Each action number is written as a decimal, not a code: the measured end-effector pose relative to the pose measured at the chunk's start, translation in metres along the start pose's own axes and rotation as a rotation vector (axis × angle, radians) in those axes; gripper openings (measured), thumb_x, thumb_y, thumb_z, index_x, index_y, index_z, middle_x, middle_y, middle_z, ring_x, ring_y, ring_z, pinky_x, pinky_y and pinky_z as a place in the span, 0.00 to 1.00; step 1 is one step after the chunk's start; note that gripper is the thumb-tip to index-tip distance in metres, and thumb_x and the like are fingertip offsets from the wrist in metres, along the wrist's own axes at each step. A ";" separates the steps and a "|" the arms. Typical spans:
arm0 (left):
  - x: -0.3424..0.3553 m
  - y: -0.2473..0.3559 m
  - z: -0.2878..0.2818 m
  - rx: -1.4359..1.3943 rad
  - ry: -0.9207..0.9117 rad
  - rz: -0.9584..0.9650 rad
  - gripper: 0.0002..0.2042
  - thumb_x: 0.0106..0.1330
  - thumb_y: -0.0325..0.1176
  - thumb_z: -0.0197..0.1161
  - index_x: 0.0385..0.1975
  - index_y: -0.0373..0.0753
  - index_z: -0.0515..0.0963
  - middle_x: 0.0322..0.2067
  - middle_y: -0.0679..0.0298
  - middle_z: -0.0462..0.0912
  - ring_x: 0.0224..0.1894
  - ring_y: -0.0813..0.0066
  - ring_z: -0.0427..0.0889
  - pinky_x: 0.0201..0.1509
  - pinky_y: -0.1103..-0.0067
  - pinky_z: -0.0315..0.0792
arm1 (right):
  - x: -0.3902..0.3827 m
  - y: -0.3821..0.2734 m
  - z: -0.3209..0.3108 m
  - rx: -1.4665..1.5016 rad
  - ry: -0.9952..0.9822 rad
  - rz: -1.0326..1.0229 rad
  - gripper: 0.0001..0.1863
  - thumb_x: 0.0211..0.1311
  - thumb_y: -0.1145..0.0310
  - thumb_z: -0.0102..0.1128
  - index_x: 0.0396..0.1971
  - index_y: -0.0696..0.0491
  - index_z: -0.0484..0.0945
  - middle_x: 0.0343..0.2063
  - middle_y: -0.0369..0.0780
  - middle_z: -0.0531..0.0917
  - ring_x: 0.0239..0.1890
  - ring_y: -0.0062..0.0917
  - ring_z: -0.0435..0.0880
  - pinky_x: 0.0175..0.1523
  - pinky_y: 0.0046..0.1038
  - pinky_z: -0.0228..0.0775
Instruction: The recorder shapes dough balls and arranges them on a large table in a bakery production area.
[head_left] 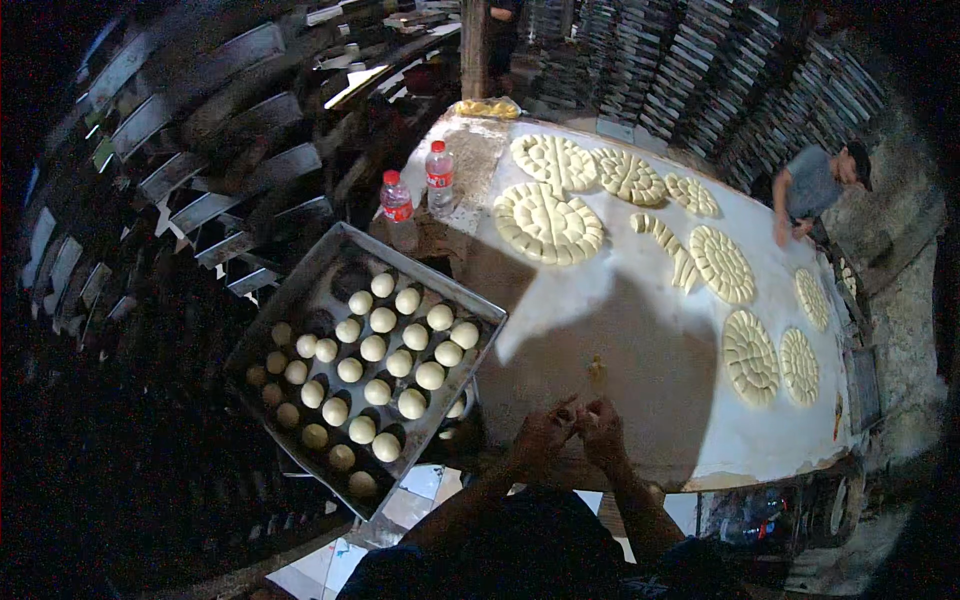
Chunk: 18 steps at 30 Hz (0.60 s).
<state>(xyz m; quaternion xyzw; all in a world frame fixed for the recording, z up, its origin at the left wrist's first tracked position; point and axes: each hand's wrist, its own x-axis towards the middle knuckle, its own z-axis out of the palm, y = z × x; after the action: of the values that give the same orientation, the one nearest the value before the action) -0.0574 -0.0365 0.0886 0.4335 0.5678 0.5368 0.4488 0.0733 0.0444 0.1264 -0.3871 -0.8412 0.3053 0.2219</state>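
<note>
My left hand (545,435) and my right hand (602,434) are close together over the near edge of the table, in shadow. Both have their fingers drawn in, thumbs and fingertips nearly meeting. Whatever may be pinched between them is too small and dark to make out. Just beyond the fingertips, a small yellowish lump (597,369) lies on the tabletop. To my left, a dark metal tray (330,268) holds several rows of round pale dough balls (377,391). Farther along the table lie flat coils of cut dough, among them a large one (549,224) and another (749,357).
Two clear bottles with red caps, one nearer (398,212) and one farther (439,180), stand beyond the tray. A short dough strip (668,245) lies mid-table. Another person (812,185) stands at the far right edge. Racks of stacked trays (690,60) line the back.
</note>
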 end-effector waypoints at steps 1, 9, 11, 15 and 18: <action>0.004 0.027 0.006 0.116 -0.071 0.032 0.18 0.65 0.41 0.53 0.50 0.38 0.71 0.39 0.52 0.80 0.38 0.58 0.81 0.42 0.68 0.73 | -0.004 0.009 -0.006 -0.283 0.154 -0.322 0.13 0.60 0.62 0.56 0.31 0.57 0.71 0.28 0.47 0.76 0.28 0.38 0.78 0.33 0.36 0.70; 0.024 0.081 0.076 0.763 -0.616 0.073 0.19 0.65 0.35 0.50 0.54 0.35 0.63 0.51 0.46 0.69 0.56 0.53 0.68 0.56 0.60 0.63 | -0.029 0.101 -0.052 -0.168 0.291 0.003 0.10 0.60 0.64 0.54 0.26 0.56 0.70 0.21 0.45 0.72 0.24 0.39 0.75 0.30 0.35 0.67; 0.038 0.058 0.094 0.488 -0.610 0.218 0.20 0.65 0.35 0.49 0.55 0.35 0.61 0.55 0.45 0.63 0.60 0.49 0.61 0.58 0.55 0.59 | -0.029 0.126 -0.073 -0.147 0.305 0.073 0.10 0.60 0.65 0.53 0.26 0.55 0.70 0.21 0.44 0.71 0.24 0.40 0.74 0.30 0.36 0.66; 0.101 -0.030 0.087 1.477 -0.313 0.311 0.25 0.64 0.37 0.49 0.58 0.32 0.57 0.57 0.43 0.59 0.58 0.44 0.61 0.55 0.55 0.63 | -0.030 0.176 -0.109 -0.215 0.308 -0.278 0.11 0.57 0.64 0.52 0.23 0.56 0.70 0.20 0.46 0.70 0.24 0.39 0.70 0.32 0.40 0.61; 0.085 0.030 0.100 1.466 -0.197 -0.003 0.27 0.63 0.38 0.49 0.59 0.28 0.56 0.59 0.43 0.58 0.56 0.45 0.62 0.51 0.58 0.66 | -0.037 0.205 -0.122 -0.373 0.237 -0.401 0.11 0.55 0.64 0.52 0.22 0.57 0.70 0.21 0.46 0.70 0.26 0.39 0.70 0.36 0.41 0.59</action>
<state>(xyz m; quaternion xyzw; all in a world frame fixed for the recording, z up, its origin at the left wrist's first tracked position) 0.0216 0.0702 0.1127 0.6676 0.7382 -0.0222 0.0937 0.2758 0.1624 0.0684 -0.2804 -0.9107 0.0482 0.2996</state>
